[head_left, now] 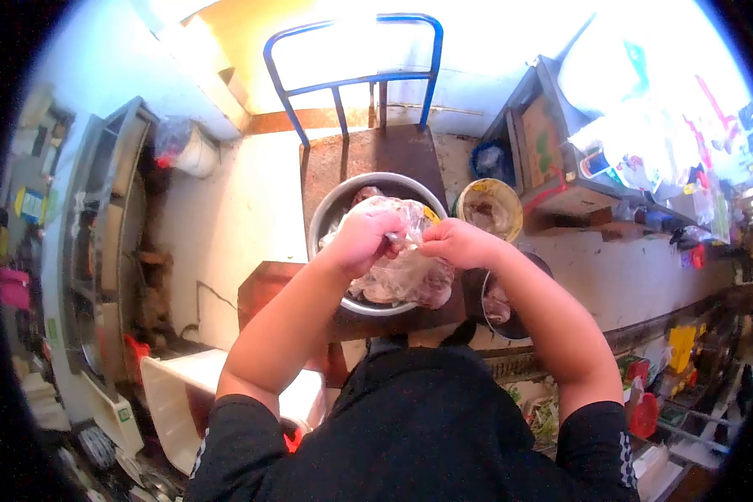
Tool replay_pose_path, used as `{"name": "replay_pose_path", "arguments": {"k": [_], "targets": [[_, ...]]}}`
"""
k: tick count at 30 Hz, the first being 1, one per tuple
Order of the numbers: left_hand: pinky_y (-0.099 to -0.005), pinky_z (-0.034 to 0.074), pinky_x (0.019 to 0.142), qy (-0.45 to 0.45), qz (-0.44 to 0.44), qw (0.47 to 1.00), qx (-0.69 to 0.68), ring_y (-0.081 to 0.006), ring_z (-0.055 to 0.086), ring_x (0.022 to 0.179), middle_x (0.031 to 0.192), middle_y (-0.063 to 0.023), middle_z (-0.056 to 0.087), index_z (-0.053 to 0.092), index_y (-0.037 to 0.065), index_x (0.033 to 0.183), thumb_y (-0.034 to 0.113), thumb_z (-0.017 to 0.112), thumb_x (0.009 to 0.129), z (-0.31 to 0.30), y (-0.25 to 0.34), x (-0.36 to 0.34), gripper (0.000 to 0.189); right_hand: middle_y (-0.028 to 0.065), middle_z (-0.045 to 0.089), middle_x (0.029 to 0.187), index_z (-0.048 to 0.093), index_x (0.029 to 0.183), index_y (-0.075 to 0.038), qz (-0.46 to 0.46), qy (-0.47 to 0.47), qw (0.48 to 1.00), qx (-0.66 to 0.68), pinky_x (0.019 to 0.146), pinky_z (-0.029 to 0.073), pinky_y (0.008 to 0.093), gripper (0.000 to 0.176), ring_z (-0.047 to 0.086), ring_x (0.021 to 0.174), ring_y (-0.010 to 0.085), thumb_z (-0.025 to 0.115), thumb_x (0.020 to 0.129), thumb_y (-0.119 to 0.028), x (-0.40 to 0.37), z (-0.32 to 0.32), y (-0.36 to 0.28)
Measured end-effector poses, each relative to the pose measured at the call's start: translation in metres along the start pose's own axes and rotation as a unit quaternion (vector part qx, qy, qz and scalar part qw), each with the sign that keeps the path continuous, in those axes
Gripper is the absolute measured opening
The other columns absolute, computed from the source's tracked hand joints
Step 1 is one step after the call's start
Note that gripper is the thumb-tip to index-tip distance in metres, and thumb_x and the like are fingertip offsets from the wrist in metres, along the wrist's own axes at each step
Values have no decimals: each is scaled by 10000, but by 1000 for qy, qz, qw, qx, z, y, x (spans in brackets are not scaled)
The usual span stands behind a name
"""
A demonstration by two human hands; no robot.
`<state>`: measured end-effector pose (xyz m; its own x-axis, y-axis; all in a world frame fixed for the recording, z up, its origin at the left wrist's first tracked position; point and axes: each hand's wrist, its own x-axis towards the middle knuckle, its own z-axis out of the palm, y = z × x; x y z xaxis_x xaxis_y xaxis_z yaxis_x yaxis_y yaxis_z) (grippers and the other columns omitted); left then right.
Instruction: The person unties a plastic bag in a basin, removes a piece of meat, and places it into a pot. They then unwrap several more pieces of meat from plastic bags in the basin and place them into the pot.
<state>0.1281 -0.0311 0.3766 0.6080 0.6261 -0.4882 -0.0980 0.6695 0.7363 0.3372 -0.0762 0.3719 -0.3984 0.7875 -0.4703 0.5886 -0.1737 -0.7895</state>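
Observation:
A clear plastic bag (406, 280) with pinkish-brown pieces that look like meat lies in a wide metal basin (316, 226). My left hand (366, 238) is closed on the bag's gathered upper part, fingers curled inward. Close beside it, my right hand (460, 243) pinches the plastic between thumb and fingers. More dark pieces show at the basin's far side, partly hidden by the bag and my left hand. The basin rests on the flat bed of a cart (322, 171).
Behind the basin rises the cart's blue handle (356, 81). A round tub (489, 209) and a dark pot (498, 305) with meat-like pieces stand to the right. At lower left is a cream plastic bin (171, 402). A cluttered shelf (552, 142) stands at upper right.

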Motion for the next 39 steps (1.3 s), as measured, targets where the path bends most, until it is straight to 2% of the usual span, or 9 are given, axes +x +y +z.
{"name": "replay_pose_path", "arguments": {"k": [5, 8, 10, 14, 18, 21, 27, 36, 39], "targets": [[-289, 411, 552, -5, -6, 1000, -22, -169, 532, 595, 683, -62, 567, 598, 21, 769, 96, 544, 860, 6, 3, 6, 130, 175, 632, 746, 615, 834, 3, -43, 9, 998, -53, 683, 485, 393, 232, 624, 710, 261, 569, 862, -222, -2, -8, -1], [-287, 412, 556, -11, 33, 999, 33, -179, 535, 594, 679, -71, 575, 598, 23, 746, 104, 544, 857, 20, -2, 15, 148, 192, 644, 786, 623, 822, -31, 13, 103, 986, -134, 691, 496, 433, 215, 640, 767, 330, 607, 840, -245, -4, 8, -17], [-282, 413, 560, -42, 38, 998, 15, -178, 536, 590, 676, -82, 583, 595, 18, 732, 102, 541, 854, 22, -1, 21, 158, 174, 655, 816, 636, 823, -86, 71, 293, 947, -115, 698, 504, 457, 175, 639, 796, 357, 645, 818, -261, -8, 31, -20], [-274, 403, 553, -18, 30, 994, 106, -159, 522, 588, 673, -74, 574, 588, 17, 726, 96, 537, 857, 34, 9, 18, 162, 135, 633, 726, 627, 845, -90, -73, 436, 885, -145, 580, 490, 430, 93, 636, 677, 326, 629, 826, -181, -13, 66, -10], [-268, 390, 547, 11, 49, 997, 65, -138, 501, 593, 665, -49, 544, 569, 31, 707, 84, 553, 852, 30, 10, 26, 156, 120, 642, 723, 620, 779, -93, -111, 421, 872, -224, 555, 488, 422, 121, 639, 655, 313, 571, 855, -175, 4, 75, 5], [-266, 389, 545, -2, 49, 996, 69, -136, 499, 592, 663, -43, 533, 559, 36, 699, 71, 558, 847, 35, 11, 22, 153, 104, 647, 701, 616, 726, -98, 23, 360, 888, -286, 544, 489, 417, 197, 639, 628, 302, 539, 872, -205, 22, 74, 4], [-254, 398, 539, 14, 45, 995, 83, -141, 514, 594, 665, -48, 546, 574, 36, 717, 68, 552, 847, 25, 12, 16, 135, 110, 696, 807, 656, 907, -84, 56, 268, 900, -339, 632, 531, 408, 157, 681, 739, 285, 530, 830, -138, 26, 71, -1], [-291, 442, 549, 25, 25, 999, 14, -163, 535, 614, 735, -67, 562, 577, 23, 788, 92, 543, 888, 20, -1, 27, 126, 72, 594, 780, 607, 948, -96, -168, 385, 846, -328, 594, 504, 418, 178, 627, 724, 276, 576, 789, -169, 10, 68, 31], [-295, 445, 553, 2, 18, 1000, 20, -167, 537, 619, 733, -66, 562, 575, 23, 791, 97, 540, 891, 20, -4, 29, 130, 49, 570, 742, 568, 801, -99, -193, 454, 815, -306, 559, 489, 380, 75, 598, 664, 263, 609, 806, -161, 7, 72, 29]]}}
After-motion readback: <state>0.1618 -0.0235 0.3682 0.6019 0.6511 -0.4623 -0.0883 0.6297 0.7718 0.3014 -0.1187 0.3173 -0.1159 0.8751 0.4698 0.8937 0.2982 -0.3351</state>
